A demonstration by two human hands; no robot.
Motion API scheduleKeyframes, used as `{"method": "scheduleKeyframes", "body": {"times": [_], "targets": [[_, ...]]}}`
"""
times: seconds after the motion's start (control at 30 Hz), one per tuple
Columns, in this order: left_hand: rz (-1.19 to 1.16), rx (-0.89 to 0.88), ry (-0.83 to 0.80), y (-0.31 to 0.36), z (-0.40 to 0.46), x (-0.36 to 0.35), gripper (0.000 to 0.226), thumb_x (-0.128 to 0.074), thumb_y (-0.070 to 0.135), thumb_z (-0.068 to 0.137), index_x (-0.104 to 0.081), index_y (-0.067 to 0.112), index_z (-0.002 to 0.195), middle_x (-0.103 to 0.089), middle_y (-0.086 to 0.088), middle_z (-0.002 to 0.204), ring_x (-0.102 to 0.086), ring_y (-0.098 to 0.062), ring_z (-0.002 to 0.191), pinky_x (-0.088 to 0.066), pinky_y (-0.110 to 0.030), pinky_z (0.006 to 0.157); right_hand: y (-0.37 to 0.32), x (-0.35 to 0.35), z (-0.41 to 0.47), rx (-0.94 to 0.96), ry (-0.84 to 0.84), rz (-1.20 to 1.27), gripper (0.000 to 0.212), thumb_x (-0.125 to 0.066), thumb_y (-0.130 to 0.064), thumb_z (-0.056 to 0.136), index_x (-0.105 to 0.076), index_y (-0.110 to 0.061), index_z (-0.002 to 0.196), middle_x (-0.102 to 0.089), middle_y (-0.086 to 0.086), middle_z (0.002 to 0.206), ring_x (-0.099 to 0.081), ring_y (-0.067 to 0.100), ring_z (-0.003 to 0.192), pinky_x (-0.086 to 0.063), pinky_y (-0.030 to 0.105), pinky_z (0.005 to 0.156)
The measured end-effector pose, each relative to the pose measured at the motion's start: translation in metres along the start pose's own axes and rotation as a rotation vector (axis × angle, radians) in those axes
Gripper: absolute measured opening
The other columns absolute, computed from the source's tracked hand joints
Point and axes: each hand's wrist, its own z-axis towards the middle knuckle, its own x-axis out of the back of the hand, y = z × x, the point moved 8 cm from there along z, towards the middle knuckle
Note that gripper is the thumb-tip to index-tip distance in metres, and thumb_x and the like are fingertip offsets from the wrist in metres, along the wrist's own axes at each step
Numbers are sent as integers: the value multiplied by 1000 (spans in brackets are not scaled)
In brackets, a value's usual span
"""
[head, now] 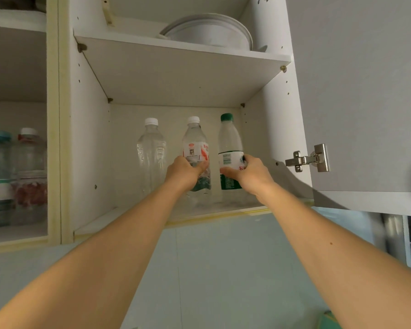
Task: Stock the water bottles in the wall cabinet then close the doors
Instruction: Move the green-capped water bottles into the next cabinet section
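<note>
Three clear water bottles stand upright on the lower shelf [133, 214] of the open wall cabinet. The left bottle [151, 148] has a white cap and no label, and nothing touches it. My left hand [185, 170] grips the middle bottle [195, 141], white-capped with a red and white label, around its waist. My right hand [249, 173] grips the right bottle [230, 138], green-capped with a green and white label, at its label. Both hands hide the lower parts of their bottles. The right cabinet door [365, 96] stands open.
A stack of white plates and a bowl [209, 32] sits on the upper shelf. The neighbouring compartment at left holds several capped bottles [14, 176]. A metal hinge [309, 159] juts from the open door. Pale tiled wall runs below the cabinet.
</note>
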Motion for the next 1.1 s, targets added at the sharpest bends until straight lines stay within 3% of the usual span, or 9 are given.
{"method": "scheduleKeyframes", "body": {"times": [0.07, 0.17, 0.3, 0.4, 0.53, 0.73, 0.83, 0.97, 1.1], "targets": [[63, -12, -11, 3, -6, 1, 53, -68, 40, 95, -49, 12, 136, -62, -9, 130, -61, -24, 104, -47, -31, 76, -1, 2, -2, 2, -43, -43, 54, -80, -40, 86, -62, -20, 132, -71, 0, 121, -67, 21, 108, -56, 41, 96], [122, -76, 24, 10, -23, 4, 63, -73, 35, 92, -42, 12, 141, -55, -9, 136, -58, -28, 118, -49, -36, 89, -1, 11, -12, -12, -65, -132, 62, -77, -43, 87, -55, -18, 139, -68, 2, 129, -65, 22, 111, -54, 42, 97], [143, -240, 91, 26, -56, 19, 65, -77, 32, 89, -43, 14, 142, -50, -7, 134, -56, -20, 109, -45, -31, 86, -13, 30, -42, 56, 123, -270, 68, -70, -44, 92, -48, -10, 147, -61, 11, 138, -60, 26, 123, -44, 31, 98], [87, -342, 73, 33, -88, 34, 53, -75, 34, 90, -52, 21, 135, -60, 3, 121, -62, -11, 98, -52, -30, 86, -31, 31, -77, 179, 151, -269, 41, -62, -37, 99, -64, -10, 130, -70, 7, 124, -65, 22, 111, -50, 34, 96], [19, -452, -7, 21, -141, 43, 20, -76, 32, 91, -65, 29, 107, -66, 11, 85, -64, -3, 73, -60, -28, 69, -40, 32, -131, 309, 157, -267, 22, -61, -25, 98, -75, -8, 97, -74, 11, 91, -66, 30, 88, -51, 42, 84], [-12, -308, -126, -55, -217, 21, 19, -76, 32, 90, -68, 23, 105, -69, 1, 85, -67, -16, 73, -61, -34, 61, 19, 7, -213, 189, -26, -230, 30, -59, -25, 100, -70, 2, 90, -67, 26, 85, -61, 43, 84, -52, 59, 79], [-30, -204, -201, -106, -258, -6, 20, -77, 29, 90, -68, 21, 105, -69, 1, 87, -68, -16, 74, -61, -34, 61, 73, -18, -261, 67, -160, -273, 34, -58, -26, 101, -68, 5, 93, -66, 29, 88, -61, 45, 86, -50, 60, 81], [-28, -56, -317, -168, -312, -50, 18, -77, 30, 89, -67, 23, 103, -68, 3, 88, -67, -14, 75, -61, -36, 63, 139, -43, -327, -71, -311, -317, 30, -59, -30, 101, -71, -4, 90, -70, 18, 86, -62, 37, 83, -51, 46, 77], [-44, 68, -351, -223, -364, -82, 22, -76, 33, 90, -69, 18, 104, -70, 2, 91, -69, -15, 77, -62, -34, 65, 185, -64, -376, -99, -430, -330, 19, -60, -31, 100, -71, -23, 87, -66, -17, 68, -61, 5, 68, -43, 19, 66]]}}
